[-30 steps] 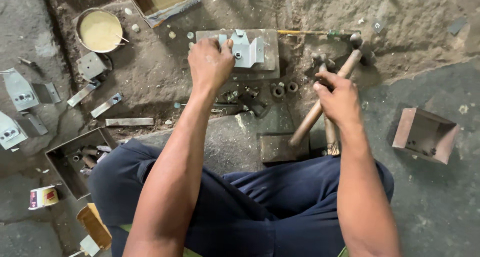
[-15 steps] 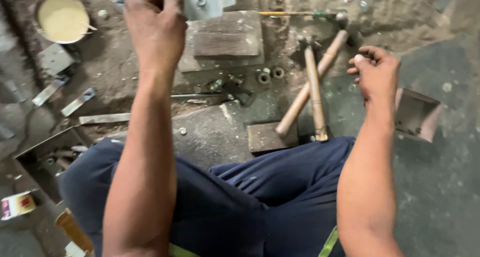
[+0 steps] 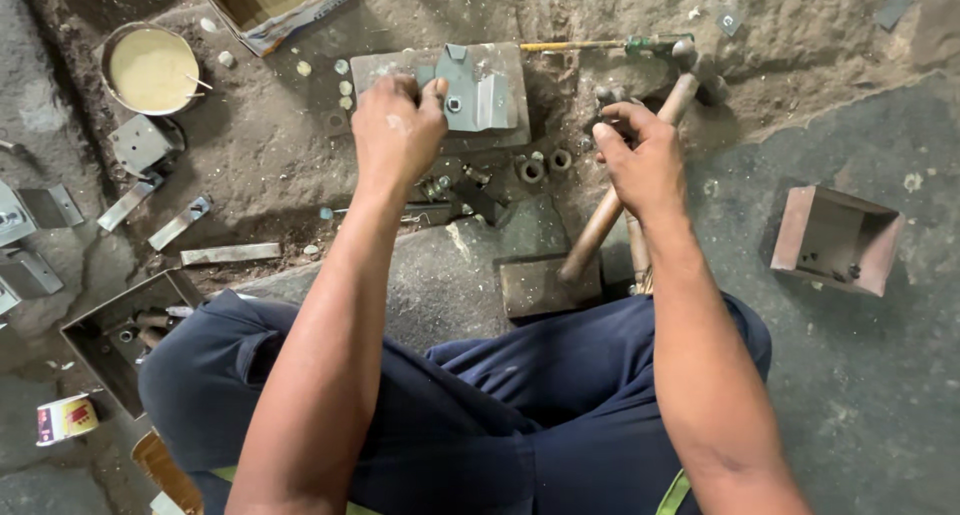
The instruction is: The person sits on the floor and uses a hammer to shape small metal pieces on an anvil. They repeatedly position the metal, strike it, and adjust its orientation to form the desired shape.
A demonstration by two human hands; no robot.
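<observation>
Dirt floor [image 3: 280,145]: one bracket [image 3: 472,90], two hammers [image 3: 610,210], two hands.

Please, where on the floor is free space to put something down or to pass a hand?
Bare floor lies right of the rusty open box, and between that box and the right hand. It is crowded around the metal plate under the left hand, by the hammers, and among the brackets at left.
</observation>
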